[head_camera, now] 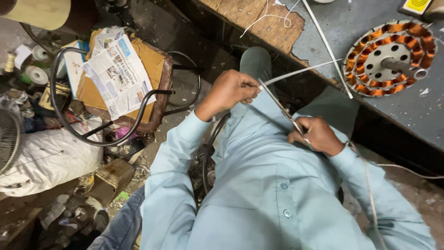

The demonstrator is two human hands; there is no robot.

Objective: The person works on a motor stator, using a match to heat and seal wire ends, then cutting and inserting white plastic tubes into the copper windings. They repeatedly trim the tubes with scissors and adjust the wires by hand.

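Thin white sleeving [300,71] pinched by left hand [229,90]; right hand [317,135] grips slim metal scissors [280,107].

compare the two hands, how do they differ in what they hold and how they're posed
The left hand pinches the end of a thin white strip; the right hand grips a slim metal tool whose tip meets that strip. The left hand sits higher and farther from the body; the right hand is lower, nearer the stator. Both are bare, closed, and wear light blue sleeves.
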